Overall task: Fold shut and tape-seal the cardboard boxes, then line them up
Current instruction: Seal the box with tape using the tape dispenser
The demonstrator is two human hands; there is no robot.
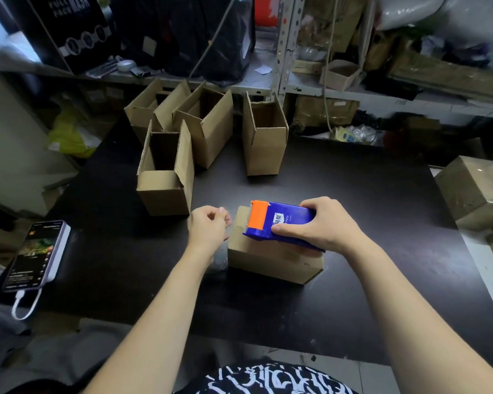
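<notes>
Right hand (322, 226) up front, fingers (281, 229) clamped around the blue-and-orange tape dispenser (276, 221), pressing it onto the closed cardboard box (271, 258). Left hand (208, 226) hovers just left of that box, fingers (221, 216) loosely curled, gripping nothing. Beyond the fingers, four open boxes (165, 177) stand on the dark surface (353, 194).

a phone (37, 253) lies at the left edge of the dark table (353, 209), screen lit, with a white cable (26, 307) plugged into its near end and looping off the table's edge. behind the table runs a metal shelf (256, 86) crowded with goods: a black carton (69, 27) printed "full face mask" at the left, dark bags (199, 32) beside it, clear plastic wrapping (410, 9) at the upper right. a yellow bag (69, 135) sits low at the left.
</notes>
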